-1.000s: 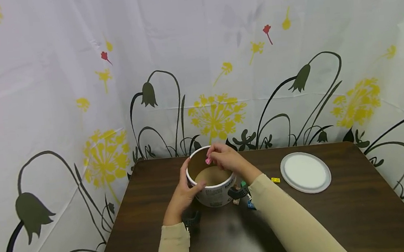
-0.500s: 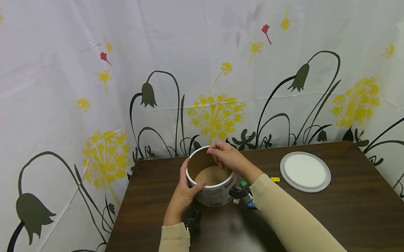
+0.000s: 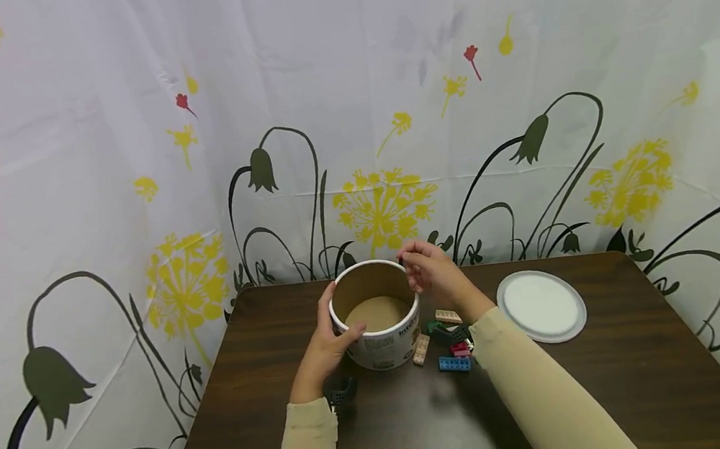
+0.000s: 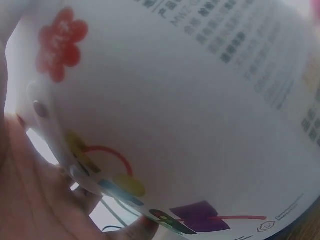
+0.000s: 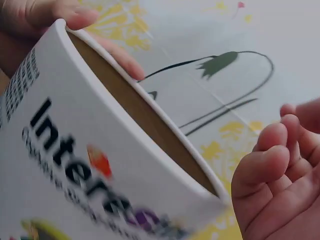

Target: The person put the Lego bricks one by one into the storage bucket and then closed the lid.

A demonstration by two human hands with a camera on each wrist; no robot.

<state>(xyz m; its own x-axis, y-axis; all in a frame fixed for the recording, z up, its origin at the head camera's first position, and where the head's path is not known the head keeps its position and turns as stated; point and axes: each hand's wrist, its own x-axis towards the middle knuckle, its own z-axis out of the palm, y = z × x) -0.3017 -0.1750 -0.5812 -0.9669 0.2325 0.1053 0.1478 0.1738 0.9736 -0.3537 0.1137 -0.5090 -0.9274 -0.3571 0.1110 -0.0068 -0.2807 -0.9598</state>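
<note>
A white round tub (image 3: 381, 351) with a printed wall and brown inside stands at the middle of the table, its mouth tipped up toward the head view. My left hand (image 3: 323, 344) holds its left side, thumb over the near rim and fingers along the outside. Just right of the rim is my right hand (image 3: 433, 275); in the right wrist view its fingers (image 5: 272, 135) are loosely curled and no object shows between them. Under the right wrist lie a blue toy brick (image 3: 454, 364), a beige brick (image 3: 421, 349), another beige brick (image 3: 448, 316), and red and pink bricks (image 3: 460, 349).
A white round lid (image 3: 541, 306) lies on the dark wooden table (image 3: 641, 371) to the right. A green piece (image 3: 433, 326) lies among the bricks. A patterned white curtain (image 3: 371, 108) hangs behind the table's far edge.
One second ago my right hand pinched a small pink brick over the tub's mouth; the pink brick is no longer seen there. That hand has moved right past the rim. The left hand stays.
</note>
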